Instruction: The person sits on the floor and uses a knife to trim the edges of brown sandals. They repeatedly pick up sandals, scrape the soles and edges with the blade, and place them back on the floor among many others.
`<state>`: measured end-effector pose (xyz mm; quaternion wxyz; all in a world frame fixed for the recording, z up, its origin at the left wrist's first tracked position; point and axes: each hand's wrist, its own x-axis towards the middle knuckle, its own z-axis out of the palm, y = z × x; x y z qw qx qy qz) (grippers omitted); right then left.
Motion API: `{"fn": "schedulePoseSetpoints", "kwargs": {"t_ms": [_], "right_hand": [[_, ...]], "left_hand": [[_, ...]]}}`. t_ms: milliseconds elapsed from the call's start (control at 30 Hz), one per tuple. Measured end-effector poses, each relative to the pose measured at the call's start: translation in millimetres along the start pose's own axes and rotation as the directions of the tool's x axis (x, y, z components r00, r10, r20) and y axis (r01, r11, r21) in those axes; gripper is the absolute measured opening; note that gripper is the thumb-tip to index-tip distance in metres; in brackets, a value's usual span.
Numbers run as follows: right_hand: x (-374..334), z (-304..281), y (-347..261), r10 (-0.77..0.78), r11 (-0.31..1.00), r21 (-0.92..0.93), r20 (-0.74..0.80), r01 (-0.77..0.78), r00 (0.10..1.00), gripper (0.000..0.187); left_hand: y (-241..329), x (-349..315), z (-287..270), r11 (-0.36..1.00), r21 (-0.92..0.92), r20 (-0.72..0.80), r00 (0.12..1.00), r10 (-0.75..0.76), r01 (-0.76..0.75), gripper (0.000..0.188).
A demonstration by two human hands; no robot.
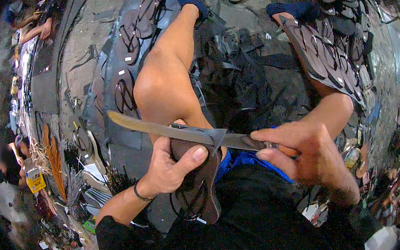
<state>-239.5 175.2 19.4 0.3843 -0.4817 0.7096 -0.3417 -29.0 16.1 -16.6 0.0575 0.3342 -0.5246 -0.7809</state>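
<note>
My left hand (177,164) is closed round a dark brown flip-flop (197,186), its thumb lying across the sole near the end farther from me. The black strap shows at the end close to my body. My right hand (305,150) grips the dark handle of a long curved knife (161,127). The blade reaches leftward over the far end of the flip-flop, its yellowish tip out beyond my left hand. A thin dark scrap (218,136) sits at the blade by the sole's edge. Whether the blade touches the sole, I cannot tell.
My bare knee (157,88) is just beyond the blade. Several flip-flops (330,62) lie along my right leg, more (127,37) at the far left. Dark offcuts (248,76) cover the floor between my legs. Another person's hand (45,30) shows at the upper left.
</note>
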Motion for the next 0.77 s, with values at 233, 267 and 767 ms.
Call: {"fn": "schedulePoseSetpoints", "kwargs": {"t_ms": [233,267,767], "right_hand": [[56,-4,-14,-0.163,0.986,-0.017,0.166,0.168,0.973,0.019],[61,0,-10,-0.178,0.983,-0.02,0.143,0.183,0.974,0.019],[-84,88,72,-0.008,0.996,0.06,-0.676,0.066,0.736,0.035]], "left_hand": [[1,4,11,0.969,0.236,0.112,0.992,0.05,-0.075,0.04],[5,2,7,0.967,0.238,0.069,0.995,0.071,-0.086,0.04],[-24,56,76,0.446,-0.852,-0.277,0.959,0.063,-0.275,0.037]]}}
